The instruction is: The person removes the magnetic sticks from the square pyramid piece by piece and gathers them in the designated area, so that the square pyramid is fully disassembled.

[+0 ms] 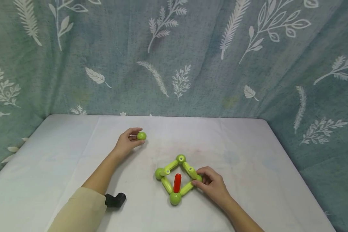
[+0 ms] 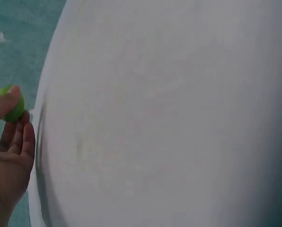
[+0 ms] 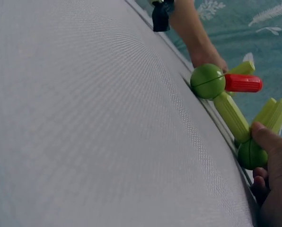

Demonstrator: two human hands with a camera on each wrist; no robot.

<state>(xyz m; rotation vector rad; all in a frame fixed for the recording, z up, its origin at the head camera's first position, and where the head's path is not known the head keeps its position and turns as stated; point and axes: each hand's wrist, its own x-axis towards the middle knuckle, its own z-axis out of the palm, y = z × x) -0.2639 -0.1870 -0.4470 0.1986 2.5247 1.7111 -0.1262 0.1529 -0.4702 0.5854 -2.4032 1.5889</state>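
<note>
My left hand (image 1: 127, 142) pinches a loose green ball (image 1: 141, 136) between thumb and fingers, toward the back of the white table. In the left wrist view the same ball (image 2: 14, 105) shows under the thumb. A square of light green toy rods (image 1: 167, 185) joined by green balls lies right of centre. From its front ball (image 1: 175, 198) a red rod (image 1: 177, 183) stands up. Light green rods rise from the left and right corners. My right hand (image 1: 213, 185) grips the square's right corner ball (image 3: 252, 155), with the thumb across it in the right wrist view.
The white-covered table (image 1: 249, 154) reaches back to a green leaf-patterned curtain (image 1: 119, 87), which also hangs along the sides. A black wrist device (image 1: 115, 200) juts out beside the left sleeve (image 1: 81, 209).
</note>
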